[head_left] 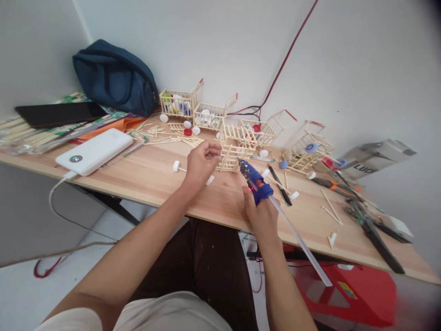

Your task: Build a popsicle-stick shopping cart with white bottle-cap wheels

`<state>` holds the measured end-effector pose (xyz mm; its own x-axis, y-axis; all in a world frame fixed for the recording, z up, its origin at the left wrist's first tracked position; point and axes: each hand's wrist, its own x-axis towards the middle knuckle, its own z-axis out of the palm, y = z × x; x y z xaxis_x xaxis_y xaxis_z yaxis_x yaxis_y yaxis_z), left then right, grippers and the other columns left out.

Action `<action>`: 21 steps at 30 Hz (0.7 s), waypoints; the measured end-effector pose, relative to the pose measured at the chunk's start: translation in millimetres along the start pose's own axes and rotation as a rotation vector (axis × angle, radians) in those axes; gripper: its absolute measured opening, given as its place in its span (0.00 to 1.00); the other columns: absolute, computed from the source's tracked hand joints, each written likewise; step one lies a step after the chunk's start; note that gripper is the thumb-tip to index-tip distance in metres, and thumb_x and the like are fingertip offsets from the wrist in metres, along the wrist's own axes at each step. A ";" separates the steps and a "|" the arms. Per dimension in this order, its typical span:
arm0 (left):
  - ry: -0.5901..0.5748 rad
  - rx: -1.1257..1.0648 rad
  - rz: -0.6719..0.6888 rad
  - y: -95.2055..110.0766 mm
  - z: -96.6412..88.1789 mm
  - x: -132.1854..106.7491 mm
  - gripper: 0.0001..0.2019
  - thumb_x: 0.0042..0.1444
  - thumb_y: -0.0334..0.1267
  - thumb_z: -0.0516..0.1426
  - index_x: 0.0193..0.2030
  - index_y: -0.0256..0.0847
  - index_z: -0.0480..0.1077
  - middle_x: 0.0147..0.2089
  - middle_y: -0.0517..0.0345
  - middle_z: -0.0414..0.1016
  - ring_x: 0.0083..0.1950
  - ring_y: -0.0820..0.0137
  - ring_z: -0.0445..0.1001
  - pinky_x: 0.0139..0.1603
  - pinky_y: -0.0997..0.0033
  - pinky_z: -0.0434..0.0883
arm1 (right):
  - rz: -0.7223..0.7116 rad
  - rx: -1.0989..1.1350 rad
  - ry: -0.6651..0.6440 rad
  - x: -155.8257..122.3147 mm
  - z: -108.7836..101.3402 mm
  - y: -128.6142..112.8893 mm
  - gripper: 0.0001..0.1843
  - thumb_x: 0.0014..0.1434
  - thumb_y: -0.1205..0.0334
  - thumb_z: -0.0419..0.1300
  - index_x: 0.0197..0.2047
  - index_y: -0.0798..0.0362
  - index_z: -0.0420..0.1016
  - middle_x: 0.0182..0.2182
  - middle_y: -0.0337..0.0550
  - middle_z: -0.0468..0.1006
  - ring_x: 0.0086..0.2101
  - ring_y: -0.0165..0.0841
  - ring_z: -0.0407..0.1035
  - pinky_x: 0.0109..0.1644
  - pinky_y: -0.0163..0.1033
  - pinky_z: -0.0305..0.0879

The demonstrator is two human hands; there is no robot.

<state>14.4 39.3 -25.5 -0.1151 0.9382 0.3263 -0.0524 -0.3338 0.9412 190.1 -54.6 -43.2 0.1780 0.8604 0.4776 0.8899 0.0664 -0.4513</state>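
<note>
My right hand [262,218] is wrapped round the handle of a blue hot glue gun [254,178], its red light lit. A long translucent glue stick [299,239] sticks out of the gun's back end. The nozzle points at the right side of a small cart frame of thin wooden sticks [230,162]; whether it touches, I cannot tell. At the frame's left side my left hand [204,161] has its fingers curled and pinched on it, the fingertips partly hidden. A white cap wheel on a stick [176,166] lies left of that hand.
Several finished stick carts [177,103] line the wall, some holding bottle caps. Loose sticks [193,140] lie behind my left hand. A white power bank [94,151], phone [60,113] and blue bag [115,78] occupy the left. Pliers [332,185] and a black pen [279,185] are right.
</note>
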 end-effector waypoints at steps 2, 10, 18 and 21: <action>0.003 0.000 0.005 0.2 -0.1 0.1 0.11 0.44 0.25 0.60 0.37 0.39 0.72 0.33 0.61 0.77 0.37 0.73 0.77 0.41 0.74 0.72 | 0.003 0.007 -0.015 -0.3 0.0 -0.6 0.36 0.62 0.35 0.44 0.43 0.58 0.79 0.31 0.57 0.82 0.34 0.47 0.76 0.38 0.44 0.68; 0.002 0.004 -0.004 2.1 0.3 -0.4 0.12 0.44 0.25 0.60 0.36 0.39 0.72 0.33 0.62 0.77 0.37 0.73 0.77 0.41 0.73 0.72 | -0.012 -0.030 -0.062 0.8 1.5 0.6 0.33 0.63 0.37 0.47 0.45 0.56 0.79 0.28 0.52 0.81 0.31 0.44 0.76 0.36 0.42 0.68; 0.002 -0.021 -0.005 1.8 0.3 -0.2 0.12 0.43 0.25 0.60 0.36 0.39 0.72 0.33 0.61 0.76 0.37 0.73 0.76 0.41 0.73 0.72 | -0.079 0.010 -0.069 0.8 0.6 3.0 0.31 0.63 0.38 0.47 0.46 0.55 0.78 0.30 0.51 0.82 0.32 0.43 0.77 0.36 0.40 0.68; 0.003 -0.018 -0.008 1.8 0.3 0.0 0.11 0.43 0.25 0.60 0.36 0.39 0.72 0.33 0.61 0.76 0.37 0.73 0.76 0.41 0.73 0.72 | -0.043 0.010 -0.016 0.3 0.2 0.7 0.33 0.64 0.37 0.46 0.44 0.56 0.79 0.33 0.53 0.83 0.35 0.45 0.77 0.39 0.42 0.68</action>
<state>14.7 38.7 -23.8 -0.1171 0.9407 0.3183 -0.0708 -0.3276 0.9421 190.7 -54.2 -43.5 0.1324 0.8646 0.4846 0.8926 0.1086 -0.4376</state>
